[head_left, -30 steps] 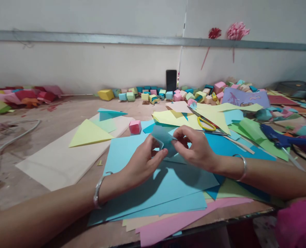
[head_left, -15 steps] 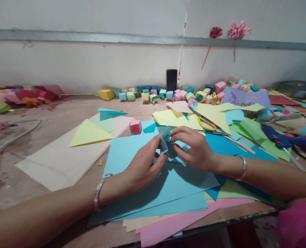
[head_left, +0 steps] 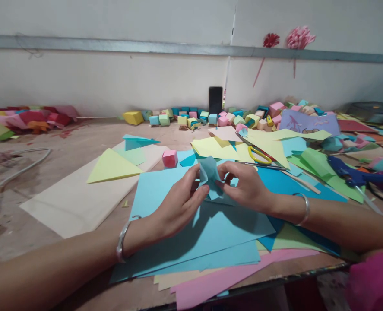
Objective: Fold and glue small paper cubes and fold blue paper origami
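Note:
A small folded piece of light blue paper (head_left: 210,173) is held up between my two hands, its flaps standing apart. My left hand (head_left: 178,201) grips its left side between thumb and fingers. On the other side, my right hand (head_left: 243,185) pinches the right flap between thumb and forefinger. Beneath both hands lie large light blue sheets (head_left: 165,250), stacked and slightly askew. Just beyond my left fingers sits a pink paper cube (head_left: 169,158).
Yellow-handled scissors (head_left: 259,155) lie on paper scraps beyond my right hand. A blue glue gun (head_left: 349,172) rests at the right. Folded yellow paper (head_left: 112,166) lies left on a pale sheet. Small paper cubes and a phone (head_left: 215,100) line the wall.
My right thumb and forefinger have closed on the right flap of the folded paper. Its flaps now stand wider apart; my left hand keeps its hold.

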Motion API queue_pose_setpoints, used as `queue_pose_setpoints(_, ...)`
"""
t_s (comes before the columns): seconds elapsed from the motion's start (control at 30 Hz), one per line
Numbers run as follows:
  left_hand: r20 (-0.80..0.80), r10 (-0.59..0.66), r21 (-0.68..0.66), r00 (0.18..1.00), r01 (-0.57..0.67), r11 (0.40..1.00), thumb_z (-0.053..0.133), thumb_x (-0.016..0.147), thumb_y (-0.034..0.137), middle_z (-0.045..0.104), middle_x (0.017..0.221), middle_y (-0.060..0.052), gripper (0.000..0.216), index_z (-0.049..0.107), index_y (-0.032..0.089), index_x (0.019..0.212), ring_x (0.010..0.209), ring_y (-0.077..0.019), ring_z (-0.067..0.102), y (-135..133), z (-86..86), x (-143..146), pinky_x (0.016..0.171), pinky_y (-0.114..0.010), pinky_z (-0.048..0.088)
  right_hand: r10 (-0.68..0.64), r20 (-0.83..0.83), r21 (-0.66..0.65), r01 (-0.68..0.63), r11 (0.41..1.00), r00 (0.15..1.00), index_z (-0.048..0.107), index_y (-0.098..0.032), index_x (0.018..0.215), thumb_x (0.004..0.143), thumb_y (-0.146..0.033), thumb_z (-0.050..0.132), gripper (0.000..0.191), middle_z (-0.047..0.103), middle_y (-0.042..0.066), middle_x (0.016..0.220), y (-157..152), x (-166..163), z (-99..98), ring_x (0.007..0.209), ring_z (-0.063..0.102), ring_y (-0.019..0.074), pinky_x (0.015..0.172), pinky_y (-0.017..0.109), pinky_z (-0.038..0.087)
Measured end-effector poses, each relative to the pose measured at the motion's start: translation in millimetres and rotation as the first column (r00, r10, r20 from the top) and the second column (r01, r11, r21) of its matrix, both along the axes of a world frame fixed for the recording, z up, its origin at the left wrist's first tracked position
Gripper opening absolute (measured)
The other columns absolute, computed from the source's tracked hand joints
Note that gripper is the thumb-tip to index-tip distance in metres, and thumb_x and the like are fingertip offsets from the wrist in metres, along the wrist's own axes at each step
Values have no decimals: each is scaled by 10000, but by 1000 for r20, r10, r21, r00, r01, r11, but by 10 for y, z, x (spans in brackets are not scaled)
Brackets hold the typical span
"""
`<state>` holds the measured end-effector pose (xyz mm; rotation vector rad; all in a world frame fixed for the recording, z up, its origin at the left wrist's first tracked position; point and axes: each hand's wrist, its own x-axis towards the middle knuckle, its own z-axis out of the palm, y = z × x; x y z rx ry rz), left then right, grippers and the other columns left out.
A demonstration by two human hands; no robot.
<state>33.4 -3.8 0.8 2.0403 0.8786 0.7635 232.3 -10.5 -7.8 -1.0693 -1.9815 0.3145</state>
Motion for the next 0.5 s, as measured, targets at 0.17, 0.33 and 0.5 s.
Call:
queue_pose_setpoints(0.17, -27, 30, 25, 999, -29, 999, 441, 969, 331, 577, 1246, -129, 470, 387, 172, 1409, 1100, -242, 559, 8, -43, -22, 998, -424, 447, 81, 93, 174, -96, 980, 992, 650, -208, 890, 830, -128, 568, 128, 709, 68, 973, -29, 3, 25, 912, 650, 185, 744, 315, 529)
queue_pose_setpoints(0.33, -66, 21, 87, 998, -15, 996, 439, 969, 304, 517, 1407, -119, 465, 399, 214, 1424, 1213, -252, 527, 10, -68, -36, 1045, -440, 421, 35, 51, 179, -43, 983, 998, 648, -223, 874, 854, -161, 581, 93, 717, 46, 938, -37, -7, -2, 871, 659, 178, 763, 324, 521)
queue_pose_setpoints(0.5, -116, 24, 147, 993, -7, 989, 448, 954, 266, 549, 1358, -109, 413, 439, 222, 1365, 1217, -261, 526, 19, -77, -49, 1018, -446, 440, -110, -147, -22, 108, 994, 983, 487, -222, 829, 753, -159, 645, 186, 613, -23, 756, -38, -45, -26, 640, 573, 120, 606, 257, 464)
